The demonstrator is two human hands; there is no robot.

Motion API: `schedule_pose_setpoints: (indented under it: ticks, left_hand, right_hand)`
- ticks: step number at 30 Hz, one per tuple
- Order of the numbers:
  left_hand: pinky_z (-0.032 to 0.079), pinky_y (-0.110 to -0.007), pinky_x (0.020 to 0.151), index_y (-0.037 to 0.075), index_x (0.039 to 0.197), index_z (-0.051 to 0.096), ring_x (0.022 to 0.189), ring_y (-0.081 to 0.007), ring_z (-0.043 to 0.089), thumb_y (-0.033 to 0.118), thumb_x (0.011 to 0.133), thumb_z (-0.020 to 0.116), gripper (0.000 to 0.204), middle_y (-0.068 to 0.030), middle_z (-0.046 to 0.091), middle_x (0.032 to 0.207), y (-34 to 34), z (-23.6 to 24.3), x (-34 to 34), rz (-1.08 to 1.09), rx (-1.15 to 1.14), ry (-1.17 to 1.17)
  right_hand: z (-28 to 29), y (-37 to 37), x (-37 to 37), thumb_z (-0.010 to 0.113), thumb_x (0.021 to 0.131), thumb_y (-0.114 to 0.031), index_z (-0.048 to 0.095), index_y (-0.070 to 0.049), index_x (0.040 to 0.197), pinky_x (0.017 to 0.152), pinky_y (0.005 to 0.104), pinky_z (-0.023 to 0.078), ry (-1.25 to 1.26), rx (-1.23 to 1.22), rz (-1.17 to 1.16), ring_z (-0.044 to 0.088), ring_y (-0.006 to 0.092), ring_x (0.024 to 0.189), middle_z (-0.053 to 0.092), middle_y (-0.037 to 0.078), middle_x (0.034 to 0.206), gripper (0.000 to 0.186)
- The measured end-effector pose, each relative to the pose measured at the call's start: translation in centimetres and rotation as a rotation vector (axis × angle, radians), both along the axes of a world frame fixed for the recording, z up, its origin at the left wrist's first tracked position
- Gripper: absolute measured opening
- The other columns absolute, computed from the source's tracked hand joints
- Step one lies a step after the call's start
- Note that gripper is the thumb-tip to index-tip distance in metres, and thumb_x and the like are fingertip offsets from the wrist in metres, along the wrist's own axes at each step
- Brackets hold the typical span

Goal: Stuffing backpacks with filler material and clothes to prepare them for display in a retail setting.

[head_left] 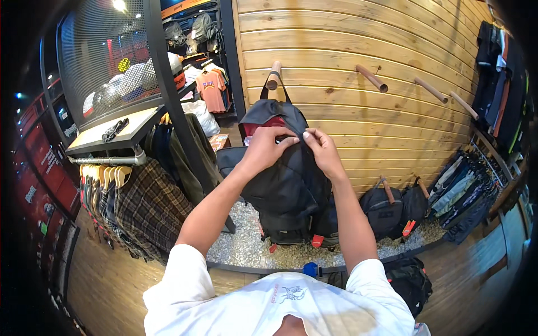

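Observation:
A black backpack point(283, 187) hangs in front of me by its top loop from a wooden peg point(273, 78). Its upper compartment is partly unzipped, and red lining point(272, 123) shows inside. My left hand point(268, 150) is closed at the edge of this opening, its thumb and fingertips pinching the fabric. Close beside it, my right hand point(324, 150) pinches the backpack's right upper edge between thumb and fingers. Whether either fingertip grip includes a zipper pull is too small to tell.
Bare wooden pegs point(372, 78) stick out of the plank wall on the right. More black backpacks point(382, 214) hang low there. A rack of shirts point(147, 210) stands at left under a small shelf point(115, 130). Another backpack point(412, 283) sits on the floor.

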State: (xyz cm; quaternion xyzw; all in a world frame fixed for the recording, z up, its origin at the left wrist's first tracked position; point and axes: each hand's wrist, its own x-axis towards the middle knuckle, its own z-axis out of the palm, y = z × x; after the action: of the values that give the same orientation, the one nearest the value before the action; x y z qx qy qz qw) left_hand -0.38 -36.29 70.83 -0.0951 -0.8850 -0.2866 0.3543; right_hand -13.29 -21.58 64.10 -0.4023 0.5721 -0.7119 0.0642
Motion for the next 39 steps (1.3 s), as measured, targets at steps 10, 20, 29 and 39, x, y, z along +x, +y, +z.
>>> schedule_pose_setpoints:
  ticks: [10,20,29,39]
  left_hand:
    - [0.054,-0.041,0.072,0.005,0.095,0.078,0.080,-0.0341,0.071,0.028,0.087,0.073,0.025,-0.0178,0.073,0.084,0.9,0.8,-1.1,0.196,0.000,-0.059]
    - [0.053,-0.041,0.075,0.005,0.090,0.077,0.085,-0.0333,0.070,0.030,0.086,0.076,0.026,-0.0161,0.072,0.090,-3.3,2.9,-0.8,0.435,0.045,0.040]
    - [0.049,-0.032,0.075,-0.005,0.096,0.074,0.078,-0.0157,0.063,0.031,0.092,0.073,0.037,-0.0124,0.071,0.083,-6.6,1.8,1.6,0.334,0.262,-0.134]
    - [0.048,-0.032,0.067,-0.004,0.090,0.073,0.074,-0.0168,0.063,0.027,0.089,0.076,0.031,-0.0114,0.067,0.081,-6.3,-0.2,2.7,0.326,0.233,0.048]
  right_hand:
    - [-0.1,2.0,-0.7,0.076,0.091,-0.016,0.065,0.005,0.120,0.083,0.0270,0.054,0.134,0.062,-0.037,0.066,0.0114,0.091,0.072,0.007,0.102,0.038]
    - [2.2,5.4,-4.2,0.071,0.095,-0.014,0.064,0.006,0.120,0.087,0.0246,0.051,0.103,0.028,-0.018,0.064,0.0092,0.094,0.071,0.005,0.104,0.032]
    - [2.0,6.5,-6.6,0.071,0.095,-0.016,0.065,0.002,0.118,0.087,0.0248,0.048,0.048,0.165,-0.023,0.061,0.0098,0.093,0.067,0.002,0.103,0.030]
    - [6.5,-2.7,3.9,0.073,0.086,-0.014,0.074,-0.014,0.110,0.099,0.0419,0.046,0.991,0.188,-0.426,0.058,0.0298,0.114,0.065,0.009,0.117,0.024]
